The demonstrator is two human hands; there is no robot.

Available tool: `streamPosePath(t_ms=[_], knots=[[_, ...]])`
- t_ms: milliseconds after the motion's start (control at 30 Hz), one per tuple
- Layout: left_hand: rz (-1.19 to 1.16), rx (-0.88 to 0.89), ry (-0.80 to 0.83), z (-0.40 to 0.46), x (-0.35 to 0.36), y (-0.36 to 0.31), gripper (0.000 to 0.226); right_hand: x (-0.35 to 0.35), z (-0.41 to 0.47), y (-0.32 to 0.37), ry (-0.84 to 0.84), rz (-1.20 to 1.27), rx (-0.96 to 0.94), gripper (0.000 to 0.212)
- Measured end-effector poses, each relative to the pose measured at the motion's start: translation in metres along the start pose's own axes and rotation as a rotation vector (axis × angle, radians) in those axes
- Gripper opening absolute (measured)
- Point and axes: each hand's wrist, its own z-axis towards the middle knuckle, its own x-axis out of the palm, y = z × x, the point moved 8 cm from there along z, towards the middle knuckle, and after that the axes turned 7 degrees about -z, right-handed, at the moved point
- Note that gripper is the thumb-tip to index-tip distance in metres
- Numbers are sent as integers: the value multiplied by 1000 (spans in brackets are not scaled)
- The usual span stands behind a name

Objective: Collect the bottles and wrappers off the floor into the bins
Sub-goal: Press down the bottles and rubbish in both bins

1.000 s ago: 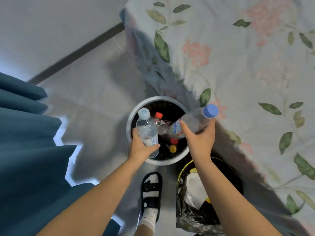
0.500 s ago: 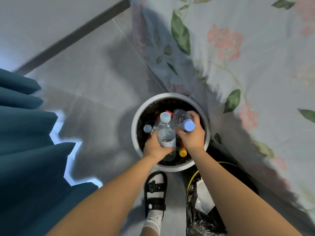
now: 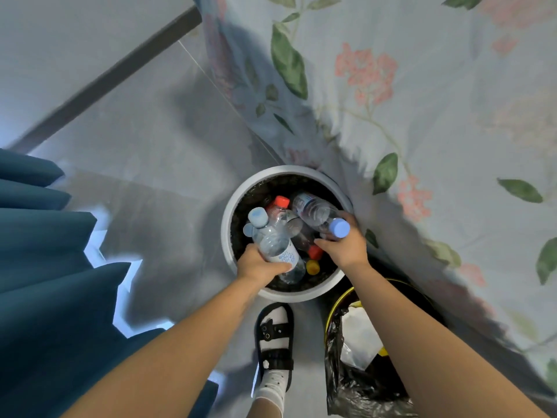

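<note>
L hand [image 3: 259,263]: curled round bottle [image 3: 275,247], now tipped left over white bin [image 3: 229,236]; R hand [image 3: 346,247]: grips 2nd bottle [image 3: 316,212], now lying flatter; yellow bin [image 3: 334,309]: beside, wrappers in

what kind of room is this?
Likely a bedroom at home: a floral bedsheet hangs beside the tiled floor, teal curtains on the other side. Both hands hold plastic bottles over a white round bin.
</note>
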Motion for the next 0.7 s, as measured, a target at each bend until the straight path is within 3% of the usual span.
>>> streamPosePath(t_ms=[100, 233, 367, 500, 700], knots=[[59, 11, -36, -17, -11, -1, 55, -13, -18, -3, -19, -17, 48, 42], [243, 97, -46, -50, -16, -16, 27, -31, -55, -7, -20, -38, -1, 36], [451, 259, -9, -98, 0, -34, 30, -49, -105, -15, 27, -237, -147, 39], [913, 554, -11, -166, 41, -57, 31, -91, -164, -43, -50, -526, -251, 45], [1297, 883, 24, -282, 145, -51, 37, -175, -248, -155, -218, -544, -215, 46]])
